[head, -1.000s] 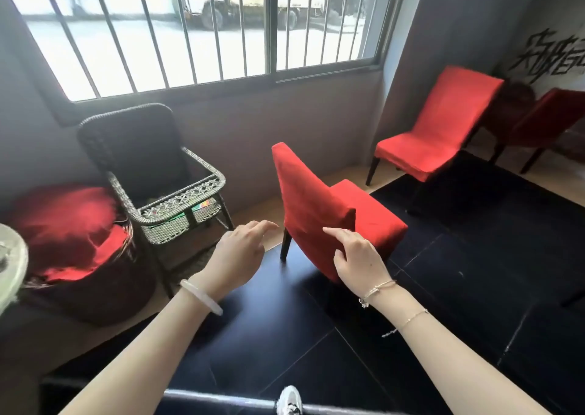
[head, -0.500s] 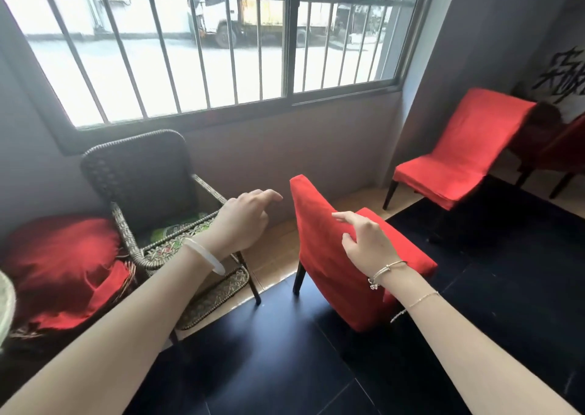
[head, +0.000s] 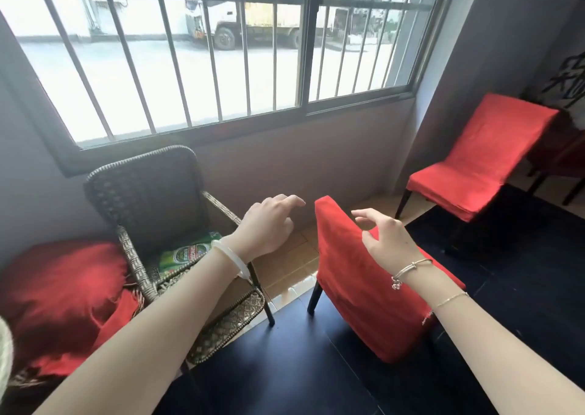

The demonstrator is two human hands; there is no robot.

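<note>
A red fabric-covered chair stands just ahead of me on the dark floor, its back towards me. My left hand hovers to the left of the chair's back, fingers loosely curved, holding nothing. My right hand hangs in front of the chair's back near its top, fingers loosely bent, also holding nothing. Whether the right hand touches the fabric I cannot tell.
A dark wicker armchair with a green package on its seat stands at the left under the barred window. A red cushion lies at far left. A second red chair stands at the right wall.
The view has tilted up and drawn closer to the chair. Both hands rose with it; the right hand has come off the top of the chair's back a little.
</note>
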